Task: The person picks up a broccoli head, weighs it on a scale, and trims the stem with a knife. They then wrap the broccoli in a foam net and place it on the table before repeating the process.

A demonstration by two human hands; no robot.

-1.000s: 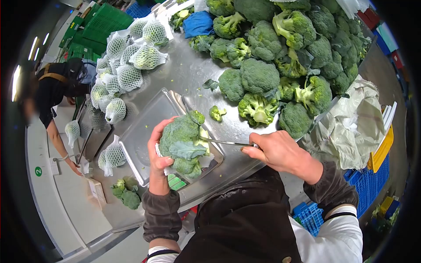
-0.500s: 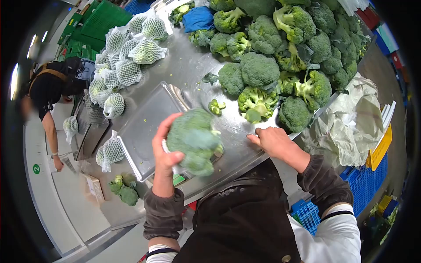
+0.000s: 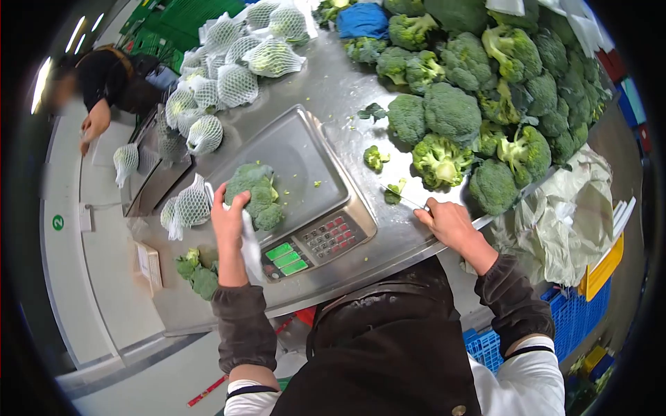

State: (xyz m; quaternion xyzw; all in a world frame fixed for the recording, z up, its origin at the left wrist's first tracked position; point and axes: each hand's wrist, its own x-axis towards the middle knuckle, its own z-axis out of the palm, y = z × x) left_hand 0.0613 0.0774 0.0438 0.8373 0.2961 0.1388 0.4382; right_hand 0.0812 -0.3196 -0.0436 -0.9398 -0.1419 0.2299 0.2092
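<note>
My left hand (image 3: 229, 216) is closed around the side of a broccoli head (image 3: 255, 195), which is over or on the metal pan of a weighing scale (image 3: 305, 149). A strip of white material (image 3: 250, 244) hangs by that hand's palm and wrist. My right hand (image 3: 451, 223) grips a small knife (image 3: 408, 198) low over the steel table, its blade pointing left. By the blade lies a small broccoli piece (image 3: 393, 192), with another floret (image 3: 375, 159) farther back. The scale's green displays (image 3: 285, 258) and keypad (image 3: 334, 236) face me.
A large heap of broccoli (image 3: 465, 62) fills the back right. Net-wrapped heads (image 3: 238, 83) are grouped at the back left, near a co-worker (image 3: 114, 80). Loose broccoli (image 3: 200, 276) lies left of the scale. Crumpled sheeting (image 3: 548, 222) and blue crates (image 3: 583, 315) are at right.
My left hand has carried the broccoli head leftward to the scale pan, uncovering the keypad and displays. A small broccoli piece now shows by the knife. The co-worker's arm has risen.
</note>
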